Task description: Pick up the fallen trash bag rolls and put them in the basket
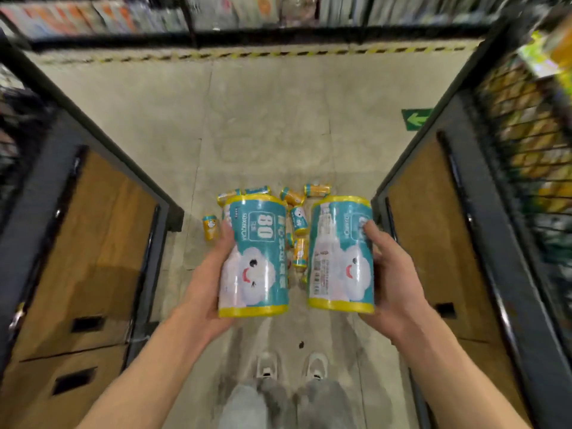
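— Left hand point(206, 281) first: what has it got?

— Its fingers are wrapped round one trash bag roll point(254, 257), a teal wrapper with yellow ends, a cloud face and a big "80". The roll is held upright, above the floor.

— And the right hand point(390, 275)?

— Clamped on a second roll point(340, 253) of the same kind, fingers curled over its right side near the top. The two rolls are side by side with a gap between them, not touching.

— Where are the rest?

— Scattered on the concrete floor point(263, 119) just beyond the hands: a cluster of fallen rolls point(294, 212) lying on their sides, some partly hidden behind the held ones. One lone roll point(210, 226) lies at the left of the cluster, near the corner of the left shelf unit.

— How much room is there?

— It's an aisle. A dark-framed left shelf unit point(93, 243) with cardboard boxes and a right shelf unit point(464, 243) hem it in on both sides. Ahead, the floor opens out to a striped tape line point(247, 53) before a far shelf. A green arrow sign point(416, 119) sits by the right unit. The person's shoes point(291, 365) stand just short of the pile.
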